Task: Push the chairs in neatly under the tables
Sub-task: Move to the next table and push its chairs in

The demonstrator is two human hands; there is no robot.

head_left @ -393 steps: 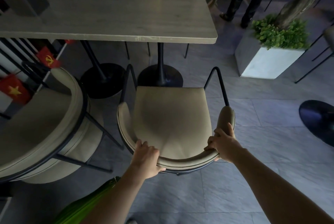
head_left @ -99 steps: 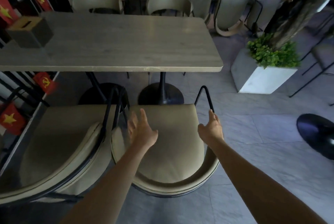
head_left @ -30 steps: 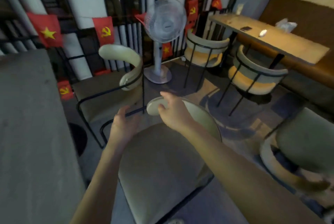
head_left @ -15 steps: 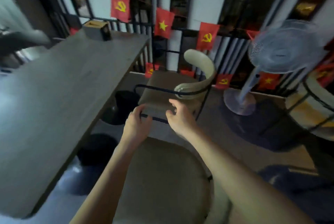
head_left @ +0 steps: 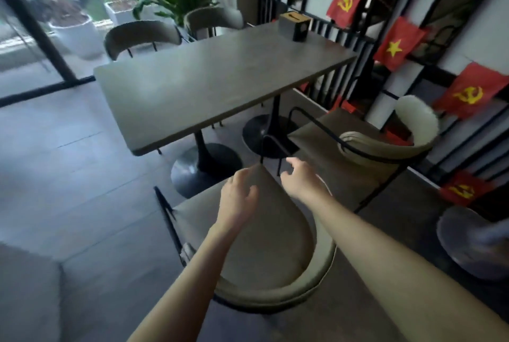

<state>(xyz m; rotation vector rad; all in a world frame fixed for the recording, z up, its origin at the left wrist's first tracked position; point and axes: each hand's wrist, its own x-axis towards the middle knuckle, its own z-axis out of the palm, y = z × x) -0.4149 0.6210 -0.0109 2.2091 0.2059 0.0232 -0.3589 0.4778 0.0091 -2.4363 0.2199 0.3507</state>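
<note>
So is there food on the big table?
No, the table holds only a small box near its far corner.

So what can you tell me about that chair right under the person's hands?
The near chair has a tan padded seat, a curved cushioned backrest nearest the camera and a thin black metal frame with arm loops. It stands on the grey floor, facing the table, its seat not under the tabletop. The left hand and right hand are open above the seat's front; contact is unclear. A matching chair stands beside it on the right.
</note>
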